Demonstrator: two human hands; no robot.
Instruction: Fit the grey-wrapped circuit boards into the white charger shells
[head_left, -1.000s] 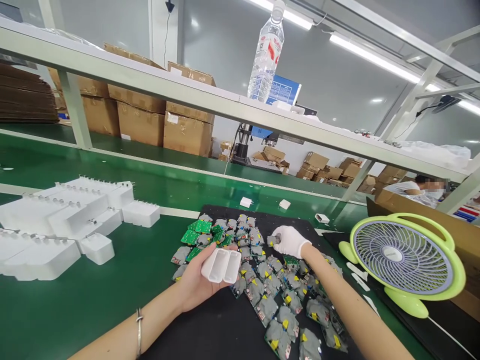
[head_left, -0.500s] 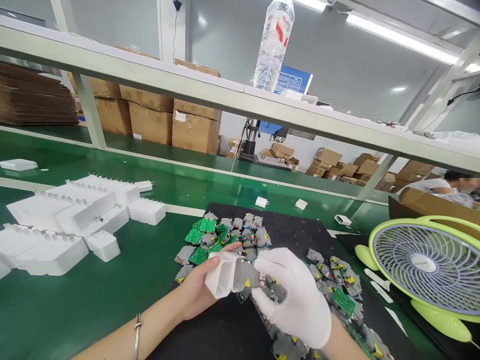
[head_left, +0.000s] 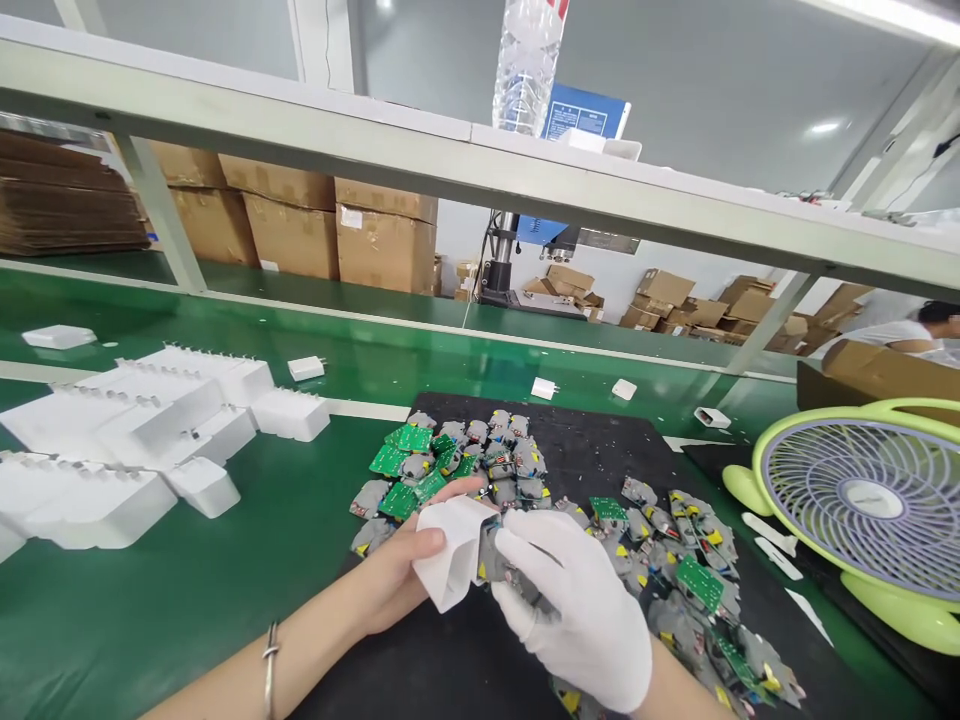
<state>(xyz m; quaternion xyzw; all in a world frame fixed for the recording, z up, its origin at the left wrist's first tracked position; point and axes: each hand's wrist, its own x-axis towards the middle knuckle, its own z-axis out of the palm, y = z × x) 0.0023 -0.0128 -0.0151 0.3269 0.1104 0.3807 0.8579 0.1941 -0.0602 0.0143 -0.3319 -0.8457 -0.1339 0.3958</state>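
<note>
My bare left hand (head_left: 394,575), a bracelet on its wrist, grips a white plastic charger housing (head_left: 448,550). The housing is tilted, one open end facing me. In a white glove, my right hand (head_left: 589,615) pinches a circuit board assembly (head_left: 491,562) with grey filler. That assembly sits against the housing's right-hand opening, partly inside; gloved fingers cover much of it. Behind and beside my hands, more grey-filled boards (head_left: 510,460) and green circuit boards (head_left: 405,500) lie loose on a black mat (head_left: 577,430).
Stacked white housings (head_left: 187,425) stand on the green bench (head_left: 285,560) at left. Several white charger pieces (head_left: 545,388) lie behind the mat. A green-rimmed fan (head_left: 870,500) stands at right, near white strips (head_left: 778,558). A shelf beam (head_left: 450,150) crosses above; a person (head_left: 900,335) is far right.
The board assembly shows less outside the housing, and the two are closer together. The housing has turned slightly in my left hand. My view has shifted a little.
</note>
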